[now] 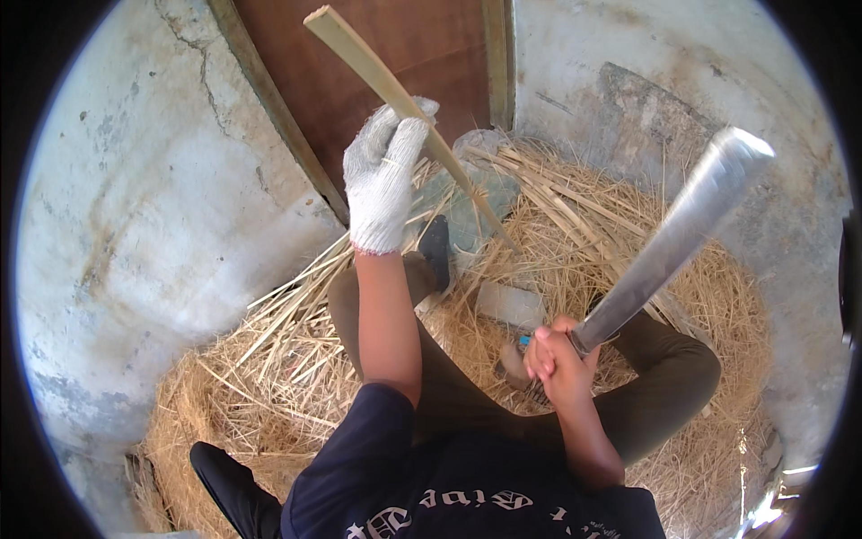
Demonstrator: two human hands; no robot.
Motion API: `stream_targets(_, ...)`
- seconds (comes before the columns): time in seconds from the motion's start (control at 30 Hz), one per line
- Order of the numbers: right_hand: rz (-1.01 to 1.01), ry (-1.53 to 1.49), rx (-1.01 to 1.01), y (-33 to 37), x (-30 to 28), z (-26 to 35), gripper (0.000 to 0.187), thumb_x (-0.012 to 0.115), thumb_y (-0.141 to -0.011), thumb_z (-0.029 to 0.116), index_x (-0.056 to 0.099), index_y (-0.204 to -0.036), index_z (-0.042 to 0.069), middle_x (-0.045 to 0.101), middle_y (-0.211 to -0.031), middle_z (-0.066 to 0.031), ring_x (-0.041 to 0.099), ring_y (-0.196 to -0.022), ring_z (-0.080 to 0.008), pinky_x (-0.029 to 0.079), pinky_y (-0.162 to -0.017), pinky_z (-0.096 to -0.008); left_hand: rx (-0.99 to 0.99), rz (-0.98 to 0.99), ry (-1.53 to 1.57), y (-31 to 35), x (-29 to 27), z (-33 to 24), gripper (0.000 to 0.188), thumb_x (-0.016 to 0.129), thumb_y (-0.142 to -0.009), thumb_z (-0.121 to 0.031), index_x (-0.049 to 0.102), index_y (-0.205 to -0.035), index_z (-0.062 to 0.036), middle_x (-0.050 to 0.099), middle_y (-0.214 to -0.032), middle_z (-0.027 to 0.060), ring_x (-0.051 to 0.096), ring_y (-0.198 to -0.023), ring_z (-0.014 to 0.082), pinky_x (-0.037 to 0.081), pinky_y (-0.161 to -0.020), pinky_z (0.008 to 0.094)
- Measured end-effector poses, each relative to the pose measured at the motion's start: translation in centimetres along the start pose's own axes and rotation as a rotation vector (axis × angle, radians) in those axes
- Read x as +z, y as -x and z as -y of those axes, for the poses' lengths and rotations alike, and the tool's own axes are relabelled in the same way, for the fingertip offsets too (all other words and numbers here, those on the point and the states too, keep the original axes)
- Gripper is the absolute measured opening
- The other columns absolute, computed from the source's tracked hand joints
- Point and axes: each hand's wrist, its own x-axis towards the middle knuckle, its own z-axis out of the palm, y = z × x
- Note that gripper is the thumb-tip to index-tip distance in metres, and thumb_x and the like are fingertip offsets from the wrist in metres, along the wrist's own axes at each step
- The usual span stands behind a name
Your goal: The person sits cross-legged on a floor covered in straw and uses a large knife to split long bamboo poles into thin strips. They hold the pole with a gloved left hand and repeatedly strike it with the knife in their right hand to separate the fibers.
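In a white knitted glove, my left hand (pixel 386 175) is closed round a long, flat bamboo strip (pixel 364 63), raised in front of me. The strip slants from the upper left down toward the straw. My bare right hand (pixel 564 359) grips a machete (pixel 669 242) near its base; the broad metal blade points up and to the right, apart from the strip. Most of the machete's handle is hidden by my fingers. Below the right hand lie a pale block (pixel 510 305) and a rounded brown object (pixel 514 366) whose kind I cannot make out.
Straw-like shavings (pixel 242 422) cover the floor around my legs. Long split strips (pixel 557 207) lie in a pile ahead, to the right. Stained walls (pixel 162 180) stand close on both sides, with a brown door (pixel 386 54) in front. A dark shoe (pixel 229 485) shows at lower left.
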Motion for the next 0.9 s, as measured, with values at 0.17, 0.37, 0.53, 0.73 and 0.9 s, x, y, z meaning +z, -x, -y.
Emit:
stream_targets(0.17,-0.085,1.015,0.129,-3.8,-2.6,-5.2,0.027,0.072,-0.089,0.016,0.057,-0.071,0.003,0.052,-0.055,-0.0021,0.052,-0.051,-0.0139,0.041,-0.053,-0.0348,0.082,-0.047,-0.074,-0.4,-0.4,0.7,0.023,0.068,-0.097,-0.020,0.076,-0.112,-0.0041,0.071,-0.106,0.0043,0.066,-0.090,0.0125,0.054,-0.079,0.0283)
stream_targets(0.37,-0.282,0.738,0.130,-2.2,-2.8,-2.0,0.030,0.074,-0.088,0.017,0.055,-0.068,0.004,0.051,-0.057,-0.0006,0.051,-0.053,-0.0120,0.040,-0.054,-0.0363,0.009,-0.106,-0.076,-1.3,-3.0,1.4,0.026,0.069,-0.097,-0.022,0.075,-0.116,-0.0049,0.072,-0.106,0.0031,0.066,-0.091,0.0109,0.051,-0.071,0.0249)
stream_targets(0.53,-0.239,0.220,-0.087,-1.2,-0.7,-2.1,0.028,0.069,-0.089,0.009,0.053,-0.067,0.002,0.051,-0.057,-0.0018,0.047,-0.050,-0.0115,0.038,-0.051,-0.0350,0.029,-0.038,-0.003,-0.9,-2.0,1.9,0.024,0.068,-0.096,-0.019,0.075,-0.114,-0.0037,0.072,-0.107,0.0031,0.065,-0.096,0.0114,0.051,-0.085,0.0273)
stream_targets(0.73,-0.095,0.957,0.142,-2.2,-3.2,-5.3,0.024,0.071,-0.085,0.013,0.056,-0.068,0.004,0.050,-0.055,0.0012,0.046,-0.049,-0.0116,0.037,-0.050,-0.0349,0.094,-0.016,-0.184,-0.2,-0.4,-0.7,0.022,0.068,-0.095,-0.015,0.076,-0.111,-0.0034,0.073,-0.107,0.0036,0.065,-0.096,0.0118,0.051,-0.088,0.0284)
stream_targets(0.9,-0.059,0.579,0.388,-1.9,-1.9,-2.3,0.024,0.070,-0.088,0.013,0.055,-0.072,0.005,0.050,-0.054,-0.0006,0.044,-0.041,-0.0120,0.034,-0.043,-0.0337,0.116,-0.068,-0.237,0.5,1.6,-1.9,0.021,0.067,-0.096,-0.016,0.076,-0.111,-0.0046,0.073,-0.103,0.0040,0.065,-0.090,0.0109,0.053,-0.083,0.0284)
